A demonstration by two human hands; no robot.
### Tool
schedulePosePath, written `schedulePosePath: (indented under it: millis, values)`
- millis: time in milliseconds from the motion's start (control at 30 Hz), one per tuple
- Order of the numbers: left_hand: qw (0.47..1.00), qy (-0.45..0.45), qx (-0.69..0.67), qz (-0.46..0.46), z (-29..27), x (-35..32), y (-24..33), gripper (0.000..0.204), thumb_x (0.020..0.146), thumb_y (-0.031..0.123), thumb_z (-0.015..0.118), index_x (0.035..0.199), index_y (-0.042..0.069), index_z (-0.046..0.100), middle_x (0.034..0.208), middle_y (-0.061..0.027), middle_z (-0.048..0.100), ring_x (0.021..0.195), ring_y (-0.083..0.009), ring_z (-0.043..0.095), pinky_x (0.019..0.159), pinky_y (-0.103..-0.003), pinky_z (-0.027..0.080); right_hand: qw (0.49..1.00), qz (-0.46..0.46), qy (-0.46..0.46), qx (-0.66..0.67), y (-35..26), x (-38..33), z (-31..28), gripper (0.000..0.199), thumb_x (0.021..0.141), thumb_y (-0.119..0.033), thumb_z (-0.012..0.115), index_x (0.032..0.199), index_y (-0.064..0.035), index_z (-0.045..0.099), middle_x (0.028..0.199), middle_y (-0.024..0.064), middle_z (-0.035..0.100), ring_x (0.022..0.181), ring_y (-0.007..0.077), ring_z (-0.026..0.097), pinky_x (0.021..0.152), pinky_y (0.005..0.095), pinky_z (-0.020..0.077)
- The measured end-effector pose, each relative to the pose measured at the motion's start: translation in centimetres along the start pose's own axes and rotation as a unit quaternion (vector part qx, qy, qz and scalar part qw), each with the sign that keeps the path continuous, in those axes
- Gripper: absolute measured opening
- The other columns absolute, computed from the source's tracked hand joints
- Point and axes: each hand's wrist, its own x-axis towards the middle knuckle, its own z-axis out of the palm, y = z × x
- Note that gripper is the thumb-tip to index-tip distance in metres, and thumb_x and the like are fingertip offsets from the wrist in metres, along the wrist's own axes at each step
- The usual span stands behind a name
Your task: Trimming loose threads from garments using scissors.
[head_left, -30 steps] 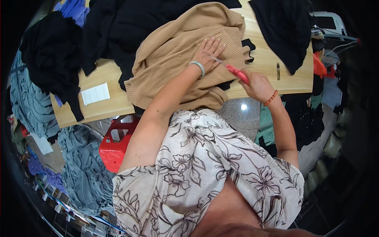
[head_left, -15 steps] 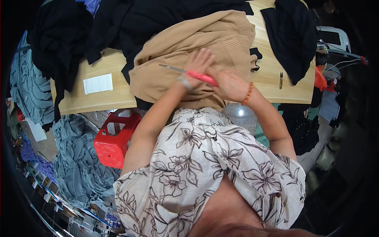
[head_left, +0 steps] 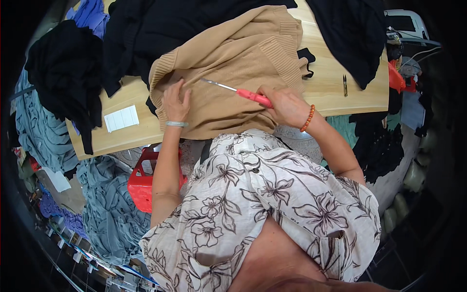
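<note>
A tan knitted sweater with ribbed bands lies bunched on the table in front of me. My right hand, above its near right part, is closed round the pinkish-red handle of a tool with a thin metal shaft. That shaft points left and away over the knit; its tip is too fine to make out. My left hand rests on the sweater's left side by the ribbed edge, fingers stretched out and thumb apart.
Black garments cover the far side of the wooden table, with another dark one at far right. A white paper lies left, small thread snips right. A red stool and grey-blue fabric stand below left.
My hands, crossing close together before, are now apart. The left has moved left to the sweater's ribbed edge. The right still holds the red-handled tool, and the sweater lies flatter.
</note>
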Motion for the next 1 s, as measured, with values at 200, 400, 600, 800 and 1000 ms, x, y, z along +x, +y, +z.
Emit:
schedulePosePath:
  millis: [200,400,600,800,1000]
  values:
    - [0.997,-0.029,-0.036,0.064,2.2,2.5,2.4,0.03,0.078,0.016,0.073,0.106,0.013,0.064,0.094,-0.0052,0.061,0.091,-0.0282,0.057,0.077,-0.042,0.042,0.997,0.064,0.006,-0.047,1.1,-0.7,0.6,0.019,0.086,-0.016,0.061,0.102,-0.0073,0.056,0.075,0.0199,0.064,0.076,0.0395,0.064,0.066,0.0489,0.048]
    - [0.988,0.088,0.023,0.122,-1.4,5.0,4.5,0.03,0.076,0.013,0.074,0.105,0.013,0.065,0.102,-0.0059,0.063,0.097,-0.0279,0.058,0.082,-0.043,0.041,0.977,0.061,0.195,0.064,4.0,-0.5,1.4,0.019,0.087,-0.021,0.063,0.1,-0.0092,0.061,0.078,0.0196,0.064,0.077,0.0407,0.064,0.067,0.0486,0.0497]
    - [0.976,-0.003,-0.088,-0.2,-2.2,8.1,-0.4,0.032,0.082,0.025,0.073,0.106,0.004,0.067,0.098,-0.01,0.068,0.093,-0.0223,0.063,0.083,-0.036,0.049,0.944,0.189,0.262,0.071,9.8,4.5,-4.2,0.034,0.092,-0.035,0.063,0.087,-0.0015,0.067,0.063,0.0124,0.064,0.062,0.0239,0.067,0.059,0.0369,0.052]
    - [0.938,-0.206,-0.262,0.098,-7.2,4.0,11.4,0.01,0.082,0.005,0.068,0.091,0.003,0.064,0.083,-0.0077,0.064,0.083,-0.0199,0.062,0.073,-0.031,0.049,0.938,0.15,0.276,0.143,8.0,6.1,-9.2,0.041,0.091,-0.039,0.061,0.077,-0.0016,0.07,0.063,0.0112,0.067,0.065,0.03,0.067,0.068,0.0377,0.0523]
    - [0.978,0.041,-0.137,-0.154,-5.1,5.2,8.0,0.019,0.088,0.015,0.066,0.101,0.001,0.064,0.094,-0.0116,0.063,0.088,-0.0241,0.06,0.078,-0.034,0.049,0.953,0.165,0.245,0.061,7.3,9.7,-9.2,0.033,0.087,-0.037,0.064,0.091,-0.0049,0.07,0.076,0.0154,0.069,0.078,0.0346,0.067,0.073,0.043,0.0508]
